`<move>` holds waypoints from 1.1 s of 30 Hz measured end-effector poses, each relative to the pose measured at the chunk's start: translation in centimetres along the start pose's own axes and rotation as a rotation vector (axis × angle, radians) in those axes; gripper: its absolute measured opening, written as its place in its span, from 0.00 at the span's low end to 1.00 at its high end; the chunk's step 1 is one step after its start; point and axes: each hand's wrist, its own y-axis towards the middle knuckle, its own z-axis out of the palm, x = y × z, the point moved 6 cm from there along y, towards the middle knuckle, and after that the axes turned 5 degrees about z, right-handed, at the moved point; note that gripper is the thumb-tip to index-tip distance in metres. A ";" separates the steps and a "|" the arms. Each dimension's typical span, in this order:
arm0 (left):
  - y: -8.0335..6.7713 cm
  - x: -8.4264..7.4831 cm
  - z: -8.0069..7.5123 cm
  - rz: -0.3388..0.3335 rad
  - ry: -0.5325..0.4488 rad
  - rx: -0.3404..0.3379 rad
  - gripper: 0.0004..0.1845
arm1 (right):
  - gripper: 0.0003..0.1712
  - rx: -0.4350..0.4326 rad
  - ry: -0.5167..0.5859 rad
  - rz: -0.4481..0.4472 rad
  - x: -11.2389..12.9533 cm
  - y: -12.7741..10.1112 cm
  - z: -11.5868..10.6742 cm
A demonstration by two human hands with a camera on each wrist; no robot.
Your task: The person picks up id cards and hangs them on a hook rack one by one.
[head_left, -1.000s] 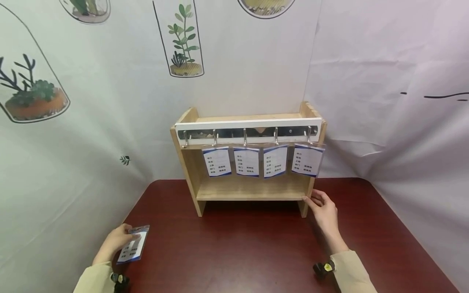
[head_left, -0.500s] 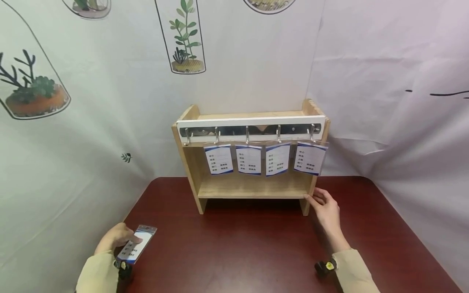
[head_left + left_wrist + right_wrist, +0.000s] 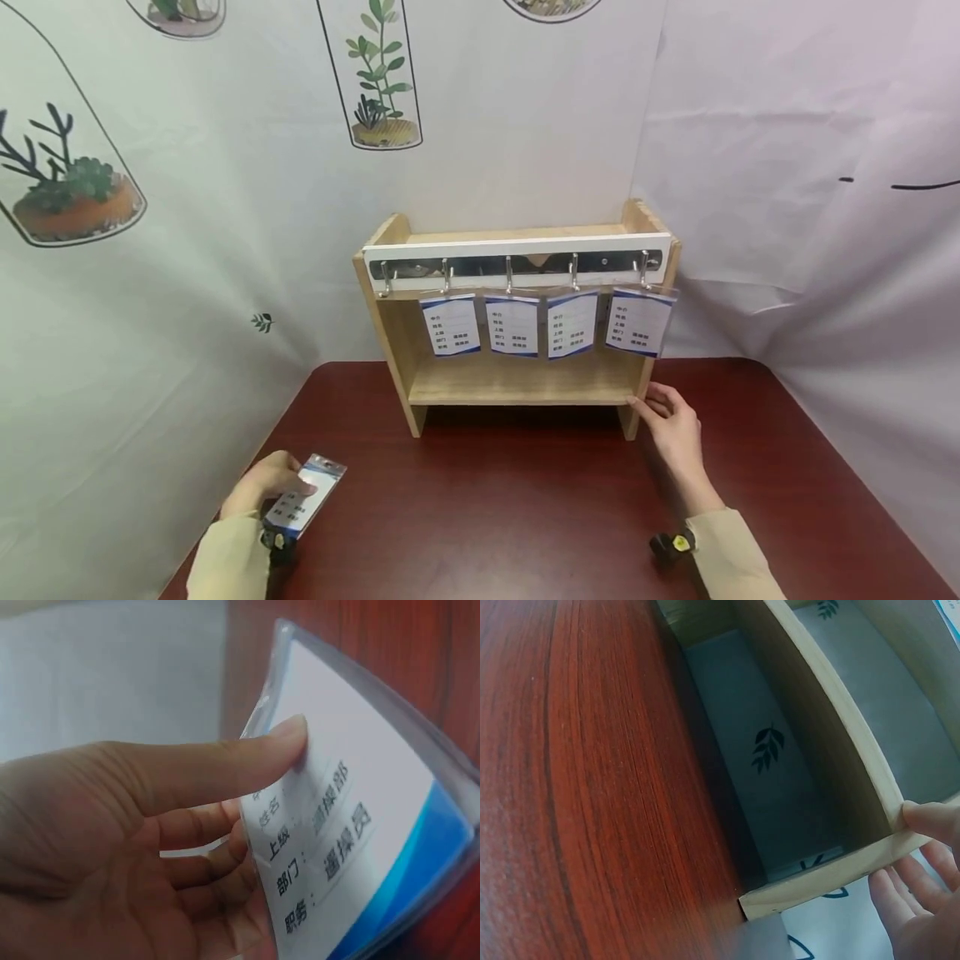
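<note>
My left hand [image 3: 266, 483] pinches a badge in a clear plastic sleeve [image 3: 309, 496], thumb across its printed face. In the left wrist view the badge [image 3: 360, 772] shows a white card with dark lettering and a blue lower corner; fingers curl behind it. At the lower right of a wooden shelf [image 3: 521, 393], my right hand [image 3: 675, 429] grips the side panel, thumb in front and fingers on the outer side, as the right wrist view also shows with the hand [image 3: 922, 892] on the wooden edge [image 3: 832, 874].
A metal hook rail [image 3: 487, 265] on a white strip runs along the shelf's top front. Several badges [image 3: 512, 327] hang below its hooks; the leftmost hook [image 3: 385, 279] carries none. The dark red table [image 3: 480, 508] lies in front, with a patterned cloth [image 3: 525, 108] behind.
My left hand has carried the badge to the right, and the badge has turned so its top leans further right. My right hand stays on the shelf's side. The head view has shifted slightly.
</note>
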 end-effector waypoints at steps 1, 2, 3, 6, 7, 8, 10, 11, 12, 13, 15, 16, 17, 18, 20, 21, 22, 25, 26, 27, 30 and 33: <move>-0.1 -0.5 0.7 0.017 -0.045 0.003 0.15 | 0.30 -0.002 -0.001 -0.002 0.0 0.0 -0.1; -0.2 -1.1 1.4 0.034 -0.078 0.000 0.14 | 0.30 -0.006 -0.002 -0.002 0.1 0.1 -0.2; -0.4 -1.8 2.1 0.048 -0.108 -0.006 0.14 | 0.29 -0.010 -0.002 -0.001 0.1 0.1 -0.2; -0.9 -3.6 4.0 0.090 -0.176 -0.011 0.16 | 0.29 -0.007 -0.005 0.003 0.0 0.1 -0.3; -0.9 -4.3 4.4 0.116 -0.159 -0.015 0.17 | 0.29 -0.008 -0.002 0.005 0.0 0.1 -0.3; -1.0 -4.9 4.8 0.150 -0.132 -0.013 0.17 | 0.29 -0.010 0.000 0.006 0.0 0.1 -0.3; -0.9 -6.3 5.3 0.233 -0.104 0.021 0.18 | 0.29 -0.010 0.000 0.009 -0.1 0.1 -0.3; -0.8 -6.9 5.5 0.274 -0.091 0.048 0.18 | 0.29 -0.008 0.000 0.011 -0.1 0.1 -0.2; -0.7 -7.6 5.7 0.307 -0.094 0.086 0.17 | 0.29 -0.006 0.001 0.013 -0.2 0.1 -0.2; -0.6 -8.4 5.8 0.346 -0.082 0.116 0.17 | 0.30 -0.004 0.003 0.015 -0.2 0.1 -0.2; -0.4 -9.9 5.6 0.415 -0.066 0.166 0.18 | 0.30 -0.003 0.007 0.016 -0.1 0.1 -0.2; -0.4 -10.8 5.5 0.448 -0.063 0.191 0.19 | 0.30 -0.005 0.012 0.016 -0.1 0.2 -0.3; -0.3 -11.7 5.4 0.478 -0.069 0.210 0.18 | 0.30 -0.005 0.017 0.017 -0.1 0.2 -0.3; -0.3 -12.7 5.2 0.513 -0.083 0.223 0.17 | 0.30 -0.005 0.015 0.019 -0.1 0.2 -0.3; -0.3 -14.6 4.5 0.586 -0.124 0.212 0.15 | 0.30 -0.007 0.016 0.023 -0.2 0.2 -0.4; -0.3 -15.5 4.2 0.609 -0.166 0.205 0.13 | 0.30 -0.006 0.015 0.026 -0.3 0.2 -0.3; -0.4 -16.3 3.8 0.622 -0.203 0.187 0.11 | 0.30 -0.002 0.014 0.028 -0.4 0.1 -0.3; -0.9 -18.0 2.4 0.646 -0.294 0.096 0.11 | 0.30 0.005 0.022 0.025 -0.5 0.0 0.1; -1.2 -18.4 1.9 0.649 -0.314 0.059 0.11 | 0.30 0.004 0.029 0.022 -0.5 0.0 0.2; -1.4 -18.7 1.4 0.651 -0.331 0.032 0.12 | 0.29 0.004 0.031 0.021 -0.5 0.0 0.3; -1.8 -19.4 0.1 0.671 -0.388 -0.057 0.13 | 0.29 0.005 0.041 0.013 -0.3 0.1 0.4; -2.1 -20.0 -0.7 0.699 -0.451 -0.128 0.13 | 0.29 0.002 0.038 0.015 -0.1 0.1 0.1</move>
